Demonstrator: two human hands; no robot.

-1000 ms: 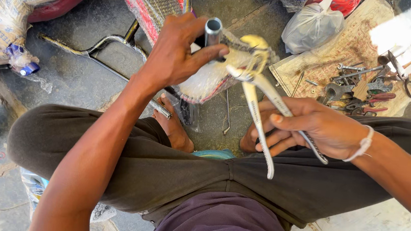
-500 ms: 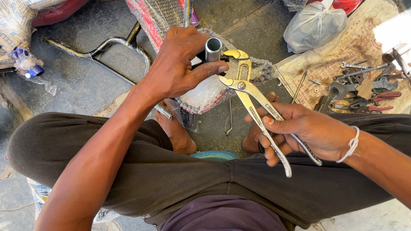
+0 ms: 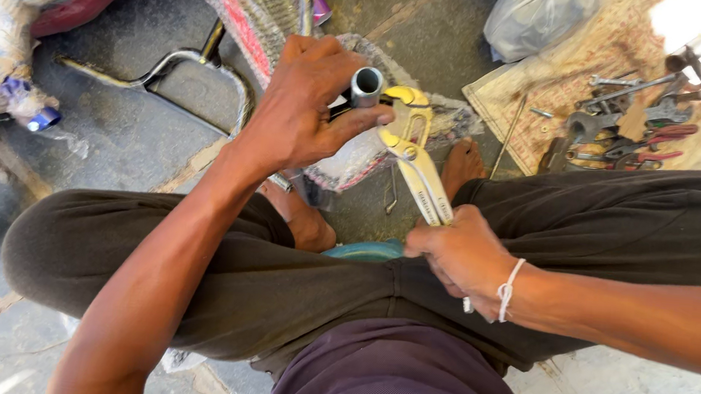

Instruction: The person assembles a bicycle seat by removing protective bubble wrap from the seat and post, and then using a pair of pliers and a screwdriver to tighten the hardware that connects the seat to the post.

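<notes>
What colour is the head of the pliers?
Yellow; the pliers show it best in the head view.

Bright daylight, top-right glare, sharp.

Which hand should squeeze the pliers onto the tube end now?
Right, probably. The right hand already wraps both pliers handles, with the yellow head beside the tube. The left hand is busy gripping the tube and steadying the head with a finger.

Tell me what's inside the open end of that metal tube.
The metal tube, held by the left hand, shows only a dark hollow. Its lower length is hidden behind the fingers; the pliers sit beside it.
</notes>
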